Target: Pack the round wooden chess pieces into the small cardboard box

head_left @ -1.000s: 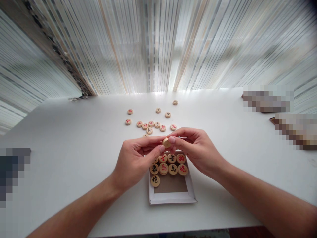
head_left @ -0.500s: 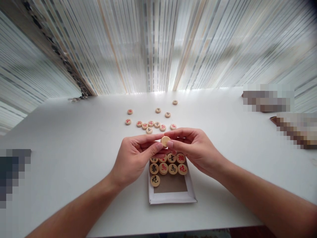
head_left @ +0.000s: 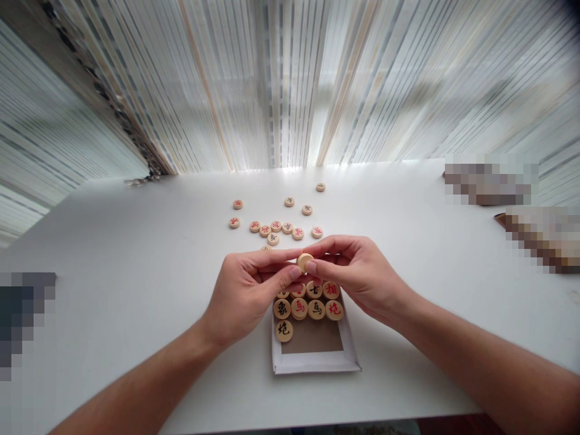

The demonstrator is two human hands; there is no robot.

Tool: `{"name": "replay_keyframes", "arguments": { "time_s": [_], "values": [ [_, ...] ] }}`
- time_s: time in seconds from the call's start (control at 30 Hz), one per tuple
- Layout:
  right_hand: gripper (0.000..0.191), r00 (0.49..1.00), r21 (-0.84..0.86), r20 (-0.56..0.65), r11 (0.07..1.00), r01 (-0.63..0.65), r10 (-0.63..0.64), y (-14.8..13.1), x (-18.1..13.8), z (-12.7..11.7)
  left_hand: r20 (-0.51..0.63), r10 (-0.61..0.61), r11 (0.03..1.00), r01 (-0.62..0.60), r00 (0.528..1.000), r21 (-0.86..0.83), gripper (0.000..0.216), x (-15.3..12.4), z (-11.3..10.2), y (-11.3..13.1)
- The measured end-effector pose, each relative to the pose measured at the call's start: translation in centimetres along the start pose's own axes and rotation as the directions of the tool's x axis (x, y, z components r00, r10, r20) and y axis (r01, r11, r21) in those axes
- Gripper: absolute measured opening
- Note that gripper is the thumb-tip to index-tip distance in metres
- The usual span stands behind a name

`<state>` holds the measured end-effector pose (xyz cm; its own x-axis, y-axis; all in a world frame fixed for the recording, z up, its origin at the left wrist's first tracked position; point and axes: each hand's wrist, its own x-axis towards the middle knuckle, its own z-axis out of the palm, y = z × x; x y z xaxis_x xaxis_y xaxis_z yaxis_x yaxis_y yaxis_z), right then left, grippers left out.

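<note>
Between the fingertips of my left hand [head_left: 249, 287] and my right hand [head_left: 357, 272] is a round wooden xiangqi piece [head_left: 304, 262]. Its plain side faces me, and both hands pinch it above the far part of a shallow white box [head_left: 312, 365]. Inside the box, xiangqi pieces with black and red characters stand in rows; some look stacked. A black-marked piece [head_left: 284, 330] sits alone at the left of the nearest row, beside the bare brown bottom [head_left: 312, 337]. My fingers partly hide the farthest row.
Several loose pieces lie beyond my hands, among them a red-marked one [head_left: 234, 222] and a black-marked one [head_left: 320, 187]. Blurred-out objects rest on the white table [head_left: 136, 241] at the right [head_left: 534, 238] and left [head_left: 25, 320]. A striped string curtain [head_left: 290, 84] hangs behind.
Both hands have shifted slightly right and down with the piece between them. Part of another loose piece now shows just beyond my left fingers. The box and its pieces look unmoved.
</note>
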<state>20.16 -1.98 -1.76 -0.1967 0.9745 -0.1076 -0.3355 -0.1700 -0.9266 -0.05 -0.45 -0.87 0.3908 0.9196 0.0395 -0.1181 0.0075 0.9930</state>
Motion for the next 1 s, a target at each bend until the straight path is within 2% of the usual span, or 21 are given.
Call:
{"name": "replay_keyframes", "arguments": {
  "time_s": [0.13, 0.33, 0.57, 0.7, 1.0],
  "values": [
    [0.034, 1.0, -0.014, -0.022, 1.0, -0.016, 0.016, 0.23, -0.05, -0.01, 0.01, 0.001, 0.999, -0.002, 1.0, 0.046, 0.032, -0.17, 0.14, -0.01],
    [0.032, 0.999, -0.042, -0.045, 0.999, 0.001, -0.003, 0.15, -0.09, 0.28, 0.048, 0.068, 0.994, -0.072, 0.997, 0.077, 0.037, -0.38, 0.17, -0.19],
    [0.023, 1.0, -0.003, -0.001, 1.0, -0.008, 0.008, -0.03, -0.06, 0.28, 0.023, -0.005, 1.0, 0.005, 1.0, 0.003, 0.029, -0.02, -0.01, 0.2],
    [0.033, 1.0, 0.006, -0.003, 1.0, -0.023, 0.023, 0.03, -0.03, 0.27, -0.001, -0.036, 0.999, 0.036, 0.999, -0.032, 0.035, 0.19, -0.04, 0.27],
    [0.048, 0.999, 0.001, -0.053, 1.0, -0.008, 0.008, 0.24, 0.07, 0.38, -0.045, -0.043, 0.999, 0.044, 0.998, 0.004, 0.029, 0.0, -0.02, 0.26]
  ]
}}
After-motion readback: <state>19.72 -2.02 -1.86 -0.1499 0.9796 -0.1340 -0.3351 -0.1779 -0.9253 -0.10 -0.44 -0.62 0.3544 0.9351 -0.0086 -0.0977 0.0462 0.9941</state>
